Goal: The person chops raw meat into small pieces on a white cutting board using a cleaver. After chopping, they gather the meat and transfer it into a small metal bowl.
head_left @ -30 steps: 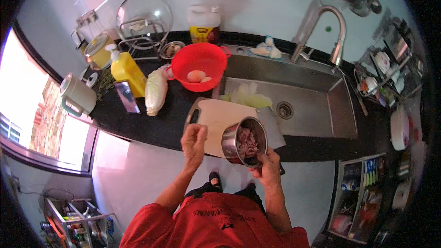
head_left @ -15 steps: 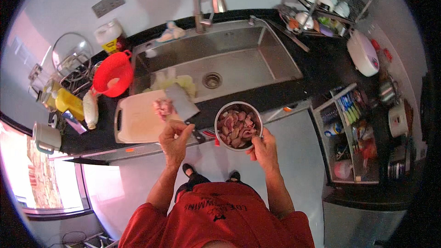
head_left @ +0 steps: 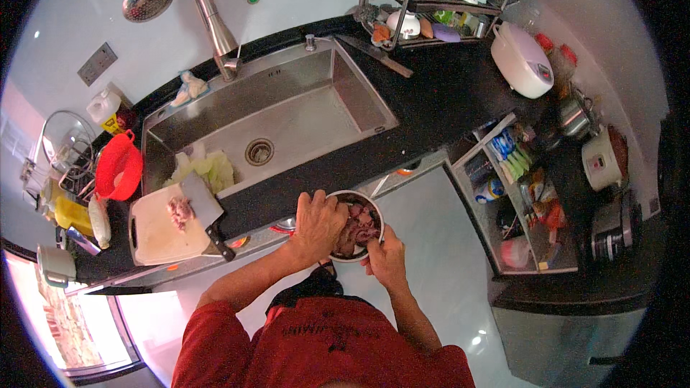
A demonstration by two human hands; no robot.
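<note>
My right hand (head_left: 387,262) is closed on the right rim of a round metal bowl (head_left: 379,210) that holds pieces of raw sliced meat (head_left: 359,230). My left hand (head_left: 316,226) lies over the bowl's left side with its fingers curled; its thumb and fingertips are mostly hidden. The bowl is in front of my body, just off the counter's front edge. Left of it, a pale cutting board (head_left: 154,233) carries a small heap of raw meat (head_left: 180,213). A cleaver (head_left: 199,201) rests across the board's right edge, its dark handle pointing toward me.
Behind the board is a steel sink (head_left: 302,129) with pale green leaves (head_left: 210,170) in its left corner. A red colander (head_left: 120,165) and bottles stand at left. To the right are a dish rack (head_left: 445,6), a white rice cooker (head_left: 522,61) and an open drawer (head_left: 532,197).
My left hand has gone from beside the cutting board to the bowl's left side. The view has shifted to the right. My right hand still grips the bowl.
</note>
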